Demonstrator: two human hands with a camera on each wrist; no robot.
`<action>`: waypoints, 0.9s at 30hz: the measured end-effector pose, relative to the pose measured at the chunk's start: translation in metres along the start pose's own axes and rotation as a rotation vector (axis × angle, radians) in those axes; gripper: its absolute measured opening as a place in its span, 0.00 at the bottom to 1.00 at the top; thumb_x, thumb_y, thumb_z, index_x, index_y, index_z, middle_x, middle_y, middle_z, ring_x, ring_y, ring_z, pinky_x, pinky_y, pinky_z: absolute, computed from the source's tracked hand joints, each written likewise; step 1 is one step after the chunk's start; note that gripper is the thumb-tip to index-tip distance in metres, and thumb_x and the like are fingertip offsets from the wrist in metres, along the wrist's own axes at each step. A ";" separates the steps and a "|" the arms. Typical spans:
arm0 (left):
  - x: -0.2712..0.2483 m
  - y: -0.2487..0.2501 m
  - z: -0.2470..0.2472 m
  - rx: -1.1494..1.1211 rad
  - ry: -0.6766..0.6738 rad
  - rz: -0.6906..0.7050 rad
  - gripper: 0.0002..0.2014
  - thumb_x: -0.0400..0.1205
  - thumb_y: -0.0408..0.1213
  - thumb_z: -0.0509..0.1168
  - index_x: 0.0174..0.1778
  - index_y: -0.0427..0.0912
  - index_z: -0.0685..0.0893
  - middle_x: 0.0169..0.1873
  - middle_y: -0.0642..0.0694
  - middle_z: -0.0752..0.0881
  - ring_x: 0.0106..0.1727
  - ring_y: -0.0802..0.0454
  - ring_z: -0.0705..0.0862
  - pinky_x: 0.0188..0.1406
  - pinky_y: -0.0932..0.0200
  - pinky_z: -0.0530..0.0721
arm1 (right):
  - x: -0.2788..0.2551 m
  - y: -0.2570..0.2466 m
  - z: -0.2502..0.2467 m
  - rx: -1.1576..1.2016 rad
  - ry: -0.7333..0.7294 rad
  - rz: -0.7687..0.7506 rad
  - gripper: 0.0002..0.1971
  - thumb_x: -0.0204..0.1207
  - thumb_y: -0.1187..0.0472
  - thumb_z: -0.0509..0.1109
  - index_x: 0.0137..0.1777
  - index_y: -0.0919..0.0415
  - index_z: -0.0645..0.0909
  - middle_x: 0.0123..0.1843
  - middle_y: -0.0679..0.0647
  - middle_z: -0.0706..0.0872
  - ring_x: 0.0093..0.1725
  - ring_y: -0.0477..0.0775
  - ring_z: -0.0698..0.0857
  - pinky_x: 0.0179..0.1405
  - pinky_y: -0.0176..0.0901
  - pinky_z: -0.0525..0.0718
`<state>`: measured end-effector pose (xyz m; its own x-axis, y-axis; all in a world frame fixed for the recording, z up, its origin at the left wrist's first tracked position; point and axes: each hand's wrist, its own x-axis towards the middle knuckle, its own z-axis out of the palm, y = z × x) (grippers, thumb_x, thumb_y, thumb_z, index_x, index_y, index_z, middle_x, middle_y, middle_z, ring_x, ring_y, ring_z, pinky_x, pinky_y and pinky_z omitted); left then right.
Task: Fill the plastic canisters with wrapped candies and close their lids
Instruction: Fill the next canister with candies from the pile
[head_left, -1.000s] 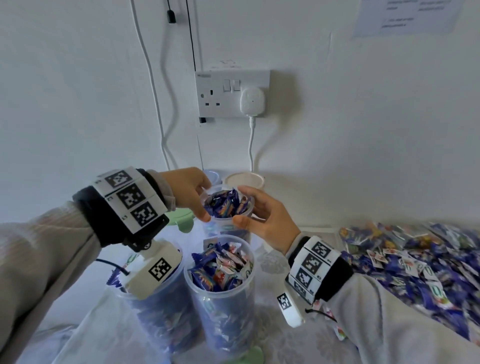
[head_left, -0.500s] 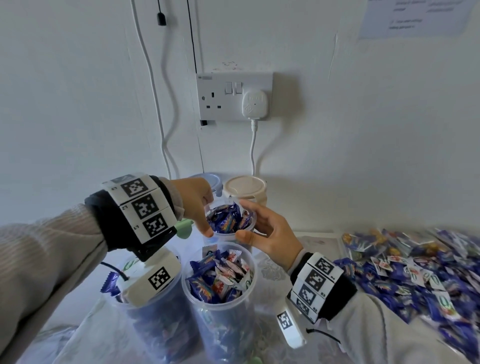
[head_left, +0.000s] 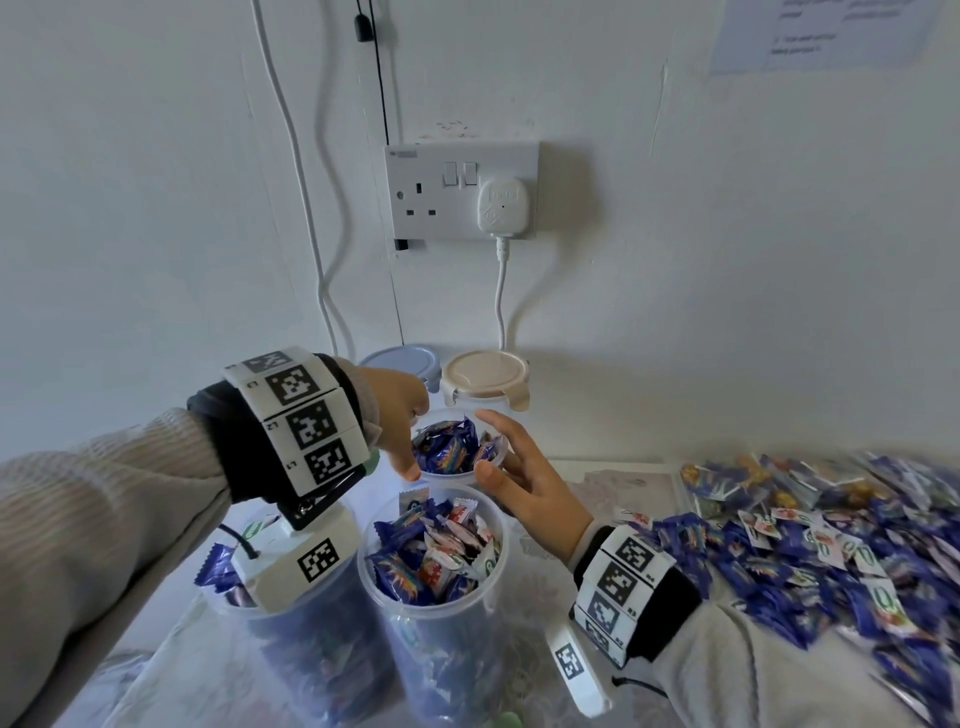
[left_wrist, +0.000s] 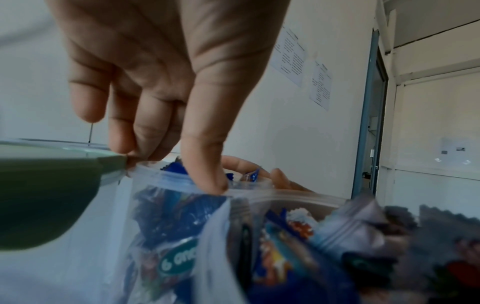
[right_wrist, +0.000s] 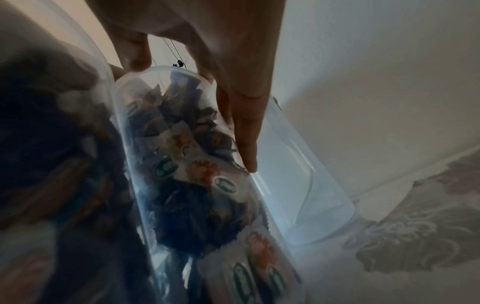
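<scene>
Three lidless clear canisters hold wrapped candies. The back canister (head_left: 457, 470) (left_wrist: 166, 179) (right_wrist: 182, 164) stands behind the front middle canister (head_left: 441, 649) and the front left canister (head_left: 322, 649). My left hand (head_left: 400, 426) (left_wrist: 176, 170) grips the back canister's rim on its left, thumb tip and fingertips on the plastic. Just right of that rim, my right hand (head_left: 483, 444) (right_wrist: 194, 115) has straight, spread fingers, one lying along the wall. A green lid (head_left: 373, 461) (left_wrist: 46, 195) lies beside the left hand, mostly hidden by my wrist.
Two closed canisters stand against the wall, one with a blue lid (head_left: 400, 361), one with a beige lid (head_left: 485, 374). A wide pile of loose wrapped candies (head_left: 831, 545) covers the right of the table. A socket with a plug and cable (head_left: 501, 208) is above.
Both hands and the back canister have come down toward the table. My right hand has let go of the canister and spread its fingers. The left hand keeps its hold on the rim.
</scene>
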<state>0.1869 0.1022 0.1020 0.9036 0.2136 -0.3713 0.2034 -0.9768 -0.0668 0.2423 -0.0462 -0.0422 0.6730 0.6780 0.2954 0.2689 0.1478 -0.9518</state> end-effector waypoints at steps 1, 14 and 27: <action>0.001 0.000 0.000 -0.006 0.003 -0.001 0.39 0.72 0.43 0.75 0.77 0.36 0.65 0.72 0.44 0.74 0.72 0.47 0.74 0.74 0.49 0.70 | 0.000 0.001 0.001 0.007 -0.003 0.005 0.28 0.72 0.43 0.68 0.72 0.41 0.68 0.68 0.52 0.81 0.64 0.48 0.83 0.66 0.52 0.81; 0.005 -0.004 0.002 0.039 0.035 -0.028 0.39 0.71 0.41 0.76 0.76 0.39 0.66 0.72 0.46 0.74 0.71 0.48 0.74 0.73 0.51 0.72 | 0.008 -0.004 0.001 -0.016 0.028 -0.026 0.24 0.72 0.53 0.74 0.68 0.44 0.73 0.64 0.47 0.83 0.62 0.47 0.85 0.66 0.49 0.81; -0.029 -0.039 -0.034 -0.196 -0.045 -0.017 0.45 0.63 0.62 0.66 0.77 0.53 0.64 0.76 0.49 0.69 0.77 0.51 0.67 0.80 0.47 0.58 | 0.015 -0.013 -0.008 0.067 -0.100 0.059 0.18 0.78 0.70 0.67 0.63 0.49 0.75 0.63 0.55 0.82 0.55 0.46 0.86 0.55 0.40 0.85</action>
<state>0.1660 0.1348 0.1470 0.8824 0.2250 -0.4131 0.2921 -0.9505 0.1062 0.2547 -0.0433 -0.0249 0.6133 0.7551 0.2319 0.1816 0.1509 -0.9717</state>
